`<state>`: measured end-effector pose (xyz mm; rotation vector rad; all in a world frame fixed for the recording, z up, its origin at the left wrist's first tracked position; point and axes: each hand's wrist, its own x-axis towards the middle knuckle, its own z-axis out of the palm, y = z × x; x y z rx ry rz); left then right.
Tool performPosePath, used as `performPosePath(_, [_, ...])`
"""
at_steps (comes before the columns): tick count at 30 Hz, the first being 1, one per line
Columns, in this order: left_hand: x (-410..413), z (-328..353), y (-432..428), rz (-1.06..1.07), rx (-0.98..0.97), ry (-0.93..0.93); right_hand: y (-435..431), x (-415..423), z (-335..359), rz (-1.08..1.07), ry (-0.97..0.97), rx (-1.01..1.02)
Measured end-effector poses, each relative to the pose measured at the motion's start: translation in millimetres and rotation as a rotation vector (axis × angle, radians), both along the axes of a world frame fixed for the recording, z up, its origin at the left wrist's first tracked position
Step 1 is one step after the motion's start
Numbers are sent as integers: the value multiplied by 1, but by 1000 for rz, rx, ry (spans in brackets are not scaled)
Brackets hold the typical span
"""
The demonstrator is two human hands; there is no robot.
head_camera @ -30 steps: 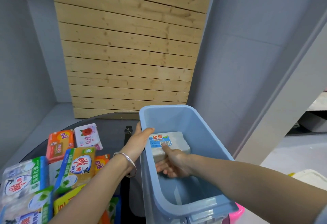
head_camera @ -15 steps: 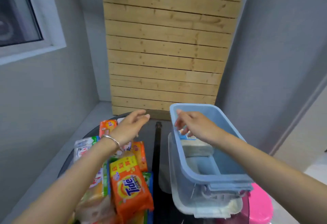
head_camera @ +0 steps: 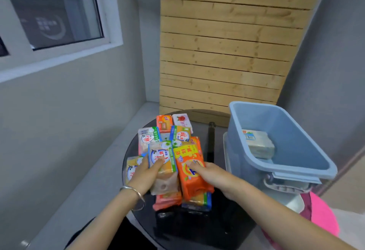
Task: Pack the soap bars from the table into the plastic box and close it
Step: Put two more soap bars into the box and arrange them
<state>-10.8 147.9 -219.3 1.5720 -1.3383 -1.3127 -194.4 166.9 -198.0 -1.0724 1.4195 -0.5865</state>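
Soap packs point(head_camera: 169, 151) lie heaped on the round dark table point(head_camera: 138, 218), a jumble of wrapped bars in orange, green, blue and white, stacked two or more deep toward the near edge. Both hands rest on the pile. The left hand point(head_camera: 145, 174), a thin bangle point(head_camera: 134, 192) at its wrist, lies flat on a blue-and-white pack point(head_camera: 162, 160), fingers spread loosely over the wrapper and not curled under it; a grip cannot be made out. The right hand point(head_camera: 209, 172) lies on the big orange pack point(head_camera: 192, 174) just beside it, fingers laid forward across the top and slightly bent; whether the thumb hooks the pack's right edge cannot be told. Farther back on the heap sit a smaller orange bar point(head_camera: 164, 123) and a white bar with a red flower point(head_camera: 182, 120), side by side. A black rod point(head_camera: 211, 143) lies on the table between the pile and the blue plastic box point(head_camera: 296, 158), which stands at the right, open, atop a clear container point(head_camera: 235, 162). One pale soap bar point(head_camera: 258, 144) with a blue-and-red label lies inside the box against its far left wall. A pink object point(head_camera: 322, 214) shows below the box at the right. Wooden slats point(head_camera: 227, 42) stand behind the table, and a window point(head_camera: 53, 12) is set in the grey wall on the left.
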Motion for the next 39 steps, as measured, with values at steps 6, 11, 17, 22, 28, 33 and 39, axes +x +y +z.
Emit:
performPosePath(6, [-10, 4, 7, 43, 58, 142, 10, 14, -5, -187, -91, -27])
performPosePath(11, [-12, 6, 7, 72, 77, 209, 15, 21, 0, -264, -148, -22])
performPosePath(17, [-15, 12, 4, 85, -13, 329, 19, 12, 4, -324, -251, -110])
performPosePath(22, [-19, 25, -5, 57, -43, 539, 22, -7, 33, -305, -242, -239])
performPosePath(28, [-45, 78, -19, -102, -22, 634, 16, -49, 90, -336, -215, -264])
performPosePath(33, [-83, 119, -37, -270, -25, 677, 14, -95, 132, -255, -92, -350])
performPosePath(39, [-125, 117, -55, -272, 37, 657, -3, -147, 137, -313, -100, -232])
